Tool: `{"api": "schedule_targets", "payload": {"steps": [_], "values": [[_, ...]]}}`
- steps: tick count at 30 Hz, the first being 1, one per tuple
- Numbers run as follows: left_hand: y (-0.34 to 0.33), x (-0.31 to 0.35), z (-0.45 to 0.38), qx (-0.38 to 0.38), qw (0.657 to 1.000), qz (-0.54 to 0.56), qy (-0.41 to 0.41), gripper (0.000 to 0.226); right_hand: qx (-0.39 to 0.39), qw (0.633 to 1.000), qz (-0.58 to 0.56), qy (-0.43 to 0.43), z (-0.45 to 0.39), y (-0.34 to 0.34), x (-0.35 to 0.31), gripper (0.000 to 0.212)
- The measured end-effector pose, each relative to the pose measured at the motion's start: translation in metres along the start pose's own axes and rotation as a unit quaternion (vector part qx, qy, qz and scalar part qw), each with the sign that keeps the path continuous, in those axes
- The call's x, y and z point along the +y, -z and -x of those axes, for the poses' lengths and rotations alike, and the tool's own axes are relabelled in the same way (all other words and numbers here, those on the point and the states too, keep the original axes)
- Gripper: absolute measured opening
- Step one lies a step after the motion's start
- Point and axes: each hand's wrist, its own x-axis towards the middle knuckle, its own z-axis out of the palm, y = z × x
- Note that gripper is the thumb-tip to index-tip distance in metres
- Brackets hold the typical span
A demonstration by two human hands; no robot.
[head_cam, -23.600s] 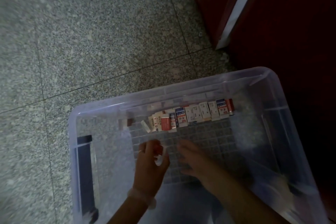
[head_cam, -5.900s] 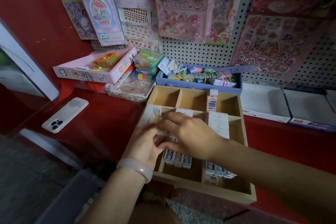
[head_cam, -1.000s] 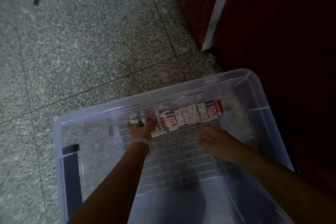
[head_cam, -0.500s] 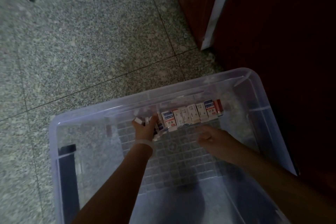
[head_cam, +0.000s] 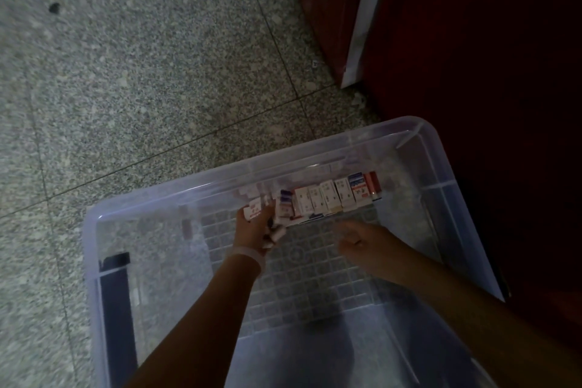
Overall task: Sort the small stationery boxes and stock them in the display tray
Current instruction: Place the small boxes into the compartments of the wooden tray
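A clear plastic storage bin [head_cam: 441,198] is seen on a grey speckled tile floor [head_cam: 141,72], beside dark red cabinetry [head_cam: 472,57]. A row of small white, red and blue stationery boxes [head_cam: 330,200] is lined up against the bin's far wall, the row's long axis running left to right along that wall, each box standing upright with its printed face turned toward the near side. At the row's left end, several small boxes [head_cam: 254,210] are gripped by the left hand [head_cam: 256,230]. The right hand [head_cam: 359,239] is held loosely curled over the bin's gridded bottom, just short of the row, with nothing seen in it.
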Motion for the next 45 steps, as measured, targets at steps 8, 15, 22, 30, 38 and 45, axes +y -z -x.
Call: {"api": "schedule_targets", "payload": {"steps": [8, 15, 22, 30, 38, 45], "values": [[0.019, 0.006, 0.023, -0.021, 0.999, 0.026, -0.022, 0.038, 0.014, 1.0, 0.022, 0.015, 0.018, 0.007, -0.018, 0.028], [0.022, 0.033, 0.074, -0.043, 0.985, 0.164, -0.025, 0.02, 0.024, 0.998, 0.025, 0.054, 0.049, 0.01, -0.051, 0.024], [-0.009, 0.119, 0.195, -0.243, 0.955, 0.155, -0.069, 0.111, 0.095, 0.976, -0.013, 0.197, 0.123, 0.018, -0.126, 0.038], [-0.046, 0.171, 0.341, -0.386, 0.897, 0.144, -0.157, 0.085, 0.255, 0.904, 0.042, 0.34, 0.284, 0.054, -0.169, 0.016], [-0.078, 0.157, 0.469, -0.41, 0.899, 0.099, -0.115, 0.013, 0.373, 0.828, -0.126, 0.398, 0.473, 0.095, -0.121, 0.017], [-0.155, 0.107, 0.584, -0.501, 0.855, 0.014, -0.132, 0.024, 0.6, 0.755, -0.064, 0.255, 0.607, 0.144, 0.008, 0.015]]}}
